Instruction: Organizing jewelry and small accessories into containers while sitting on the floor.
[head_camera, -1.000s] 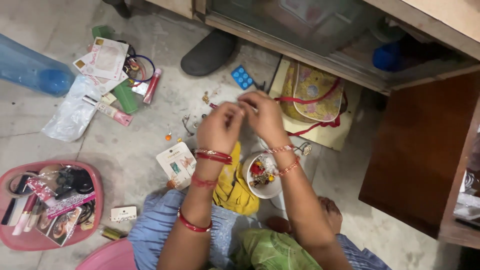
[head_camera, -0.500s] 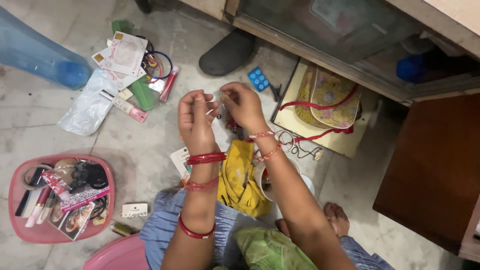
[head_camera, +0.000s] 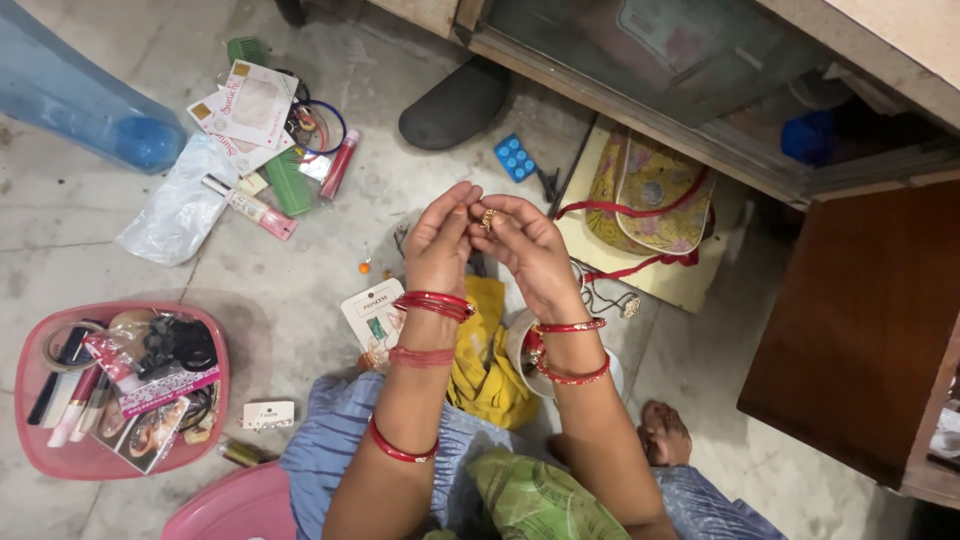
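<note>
Gold ring (head_camera: 488, 217) pinched between fingertips of your left hand (head_camera: 440, 242) and right hand (head_camera: 530, 250); yellow cloth (head_camera: 487, 350) below wrists, white bowl (head_camera: 520, 345) under right wrist.

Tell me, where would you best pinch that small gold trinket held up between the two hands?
Pinch the small gold trinket by its exposed top, coming from above. The left hand and right hand close in from either side, so only the upper edge shows free; its exact shape is too small to tell.
</note>
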